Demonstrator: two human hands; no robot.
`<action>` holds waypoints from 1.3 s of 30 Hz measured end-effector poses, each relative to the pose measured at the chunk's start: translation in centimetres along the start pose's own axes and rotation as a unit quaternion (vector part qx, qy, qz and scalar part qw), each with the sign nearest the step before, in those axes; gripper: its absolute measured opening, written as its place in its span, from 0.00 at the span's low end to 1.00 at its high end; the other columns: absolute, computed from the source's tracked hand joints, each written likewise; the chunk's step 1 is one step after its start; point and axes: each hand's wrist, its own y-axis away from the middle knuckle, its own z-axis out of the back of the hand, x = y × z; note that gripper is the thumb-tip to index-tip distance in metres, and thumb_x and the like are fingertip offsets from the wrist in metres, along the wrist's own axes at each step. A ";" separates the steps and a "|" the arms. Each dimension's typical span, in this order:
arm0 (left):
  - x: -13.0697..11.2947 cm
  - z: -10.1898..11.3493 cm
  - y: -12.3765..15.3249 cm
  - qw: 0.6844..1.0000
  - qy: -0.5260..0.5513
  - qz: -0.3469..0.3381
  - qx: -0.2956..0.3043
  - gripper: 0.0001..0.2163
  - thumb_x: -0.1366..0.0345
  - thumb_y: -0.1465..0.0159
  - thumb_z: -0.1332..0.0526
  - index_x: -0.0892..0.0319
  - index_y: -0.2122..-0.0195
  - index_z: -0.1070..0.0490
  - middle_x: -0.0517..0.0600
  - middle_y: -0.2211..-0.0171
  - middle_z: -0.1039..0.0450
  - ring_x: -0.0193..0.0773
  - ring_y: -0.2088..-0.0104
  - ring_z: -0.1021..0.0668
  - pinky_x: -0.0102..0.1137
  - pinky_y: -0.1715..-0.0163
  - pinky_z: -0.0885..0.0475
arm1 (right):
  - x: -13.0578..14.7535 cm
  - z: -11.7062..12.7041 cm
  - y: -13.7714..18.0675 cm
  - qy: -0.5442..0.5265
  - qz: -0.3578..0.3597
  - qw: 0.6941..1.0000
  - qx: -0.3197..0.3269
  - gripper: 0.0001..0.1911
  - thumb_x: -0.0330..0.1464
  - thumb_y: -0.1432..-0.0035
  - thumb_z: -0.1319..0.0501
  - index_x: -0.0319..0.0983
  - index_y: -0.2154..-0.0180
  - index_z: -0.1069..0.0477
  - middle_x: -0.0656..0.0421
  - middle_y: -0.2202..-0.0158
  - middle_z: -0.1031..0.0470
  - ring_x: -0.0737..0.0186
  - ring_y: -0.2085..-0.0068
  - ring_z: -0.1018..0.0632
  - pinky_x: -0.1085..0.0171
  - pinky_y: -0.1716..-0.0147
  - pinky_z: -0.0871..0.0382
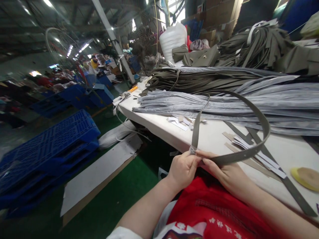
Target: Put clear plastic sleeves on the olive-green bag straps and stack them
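A long olive-grey strap [259, 113] curves in a loop above the white table [214, 136], both ends coming together at my hands. My left hand [183, 169] is closed, pinching the strap's end near the table's front edge. My right hand [224, 167] is closed too, gripping the strap just to the right of the left hand. Both hands sit over my red apron, close to my body.
Stacks of grey straps [249, 99] and olive straps [189, 79] cover the table's far side. Paper strips [259, 156] and a yellow pad [306, 177] lie at the right. Blue plastic pallets [47, 149] and a white board [99, 172] lie on the green floor at left.
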 end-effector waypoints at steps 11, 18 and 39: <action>-0.2 1.5 -0.8 0.983 0.100 0.025 0.152 0.20 0.58 0.27 0.53 0.58 0.61 0.21 0.49 0.66 0.25 0.34 0.66 0.24 0.26 0.66 0.33 | 1.0 3.1 -0.6 0.070 -0.073 0.984 -0.147 0.24 0.52 0.40 0.42 0.41 0.77 0.26 0.57 0.80 0.24 0.60 0.78 0.25 0.64 0.78 0.35; -0.2 1.7 -0.9 0.984 0.124 0.063 0.115 0.23 0.55 0.27 0.54 0.61 0.63 0.22 0.49 0.70 0.29 0.34 0.69 0.27 0.26 0.67 0.34 | 0.9 2.7 0.2 0.141 -0.019 0.962 -0.235 0.18 0.49 0.46 0.35 0.41 0.75 0.22 0.54 0.74 0.20 0.57 0.76 0.22 0.62 0.76 0.33; -0.1 1.3 -1.3 0.818 0.498 0.201 0.203 0.26 0.42 0.40 0.38 0.66 0.63 0.26 0.51 0.71 0.27 0.32 0.76 0.25 0.27 0.72 0.32 | 0.1 2.5 -0.4 -0.080 -0.113 0.989 -0.057 0.17 0.45 0.41 0.39 0.38 0.70 0.22 0.55 0.74 0.19 0.57 0.73 0.19 0.65 0.74 0.26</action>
